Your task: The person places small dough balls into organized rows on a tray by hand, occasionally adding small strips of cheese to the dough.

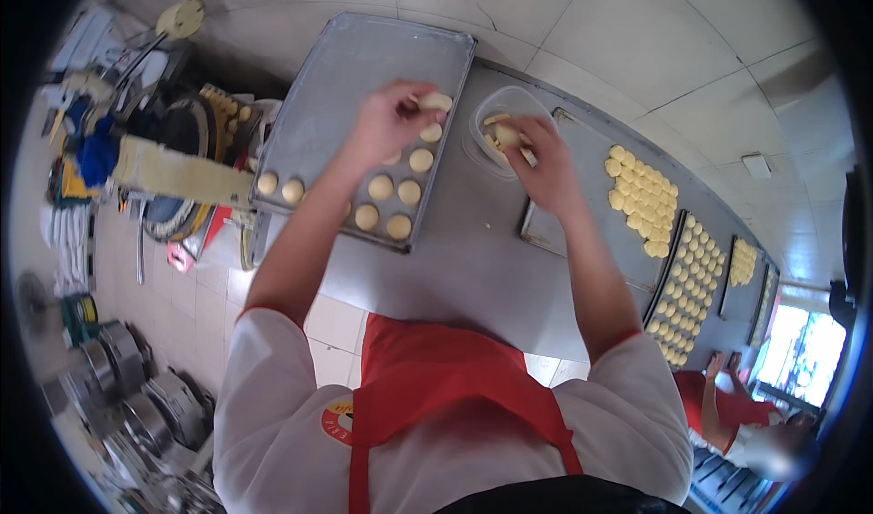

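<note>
My left hand [386, 119] is over a grey baking tray [346, 78] and holds a pale round dough piece [436, 101] at its fingertips. Several dough pieces [394, 191] lie in rows on the tray's near end. My right hand [538, 164] reaches into a clear plastic tub [486, 105] and grips a dough piece [506, 136] there. The tub stands on the steel table [464, 259] between two trays.
To the right lie more trays [568, 232] filled with several yellow dough rounds [641, 196], running down the table. Another person in red and white [727, 414] works at lower right. Stacked metal moulds [127, 387] and clutter sit on the floor at left.
</note>
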A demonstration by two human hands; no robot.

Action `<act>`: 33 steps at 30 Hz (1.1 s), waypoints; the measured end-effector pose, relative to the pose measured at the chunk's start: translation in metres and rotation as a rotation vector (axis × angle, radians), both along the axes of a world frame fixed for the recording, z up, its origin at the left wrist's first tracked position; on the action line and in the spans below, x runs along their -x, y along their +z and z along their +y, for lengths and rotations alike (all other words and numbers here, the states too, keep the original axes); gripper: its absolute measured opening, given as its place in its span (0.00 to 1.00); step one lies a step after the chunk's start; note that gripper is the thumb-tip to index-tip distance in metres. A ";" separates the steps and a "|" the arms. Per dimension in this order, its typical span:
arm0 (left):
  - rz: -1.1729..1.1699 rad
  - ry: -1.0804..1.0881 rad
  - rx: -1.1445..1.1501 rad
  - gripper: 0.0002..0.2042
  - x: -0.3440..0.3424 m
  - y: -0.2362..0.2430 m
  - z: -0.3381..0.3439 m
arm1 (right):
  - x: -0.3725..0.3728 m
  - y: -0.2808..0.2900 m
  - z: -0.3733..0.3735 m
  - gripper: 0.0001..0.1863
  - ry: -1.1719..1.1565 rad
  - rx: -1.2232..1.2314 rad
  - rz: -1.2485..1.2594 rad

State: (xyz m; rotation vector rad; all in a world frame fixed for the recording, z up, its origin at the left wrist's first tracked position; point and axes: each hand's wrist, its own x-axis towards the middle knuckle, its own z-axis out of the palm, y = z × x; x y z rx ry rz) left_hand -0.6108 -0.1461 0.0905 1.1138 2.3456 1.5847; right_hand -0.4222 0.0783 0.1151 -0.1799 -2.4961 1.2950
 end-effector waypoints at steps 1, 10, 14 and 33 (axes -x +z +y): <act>0.007 -0.041 0.070 0.22 0.035 -0.004 0.010 | 0.040 -0.001 -0.002 0.20 0.000 -0.002 -0.002; 0.038 -0.381 0.335 0.24 0.161 -0.064 0.055 | 0.175 -0.076 0.015 0.21 0.061 -0.523 -0.113; 0.052 -0.456 0.363 0.23 0.168 -0.066 0.050 | 0.180 -0.077 0.012 0.21 0.053 -0.589 -0.199; 0.041 -0.833 0.164 0.19 -0.114 0.000 0.207 | -0.270 -0.123 0.120 0.27 -1.191 -0.368 -0.396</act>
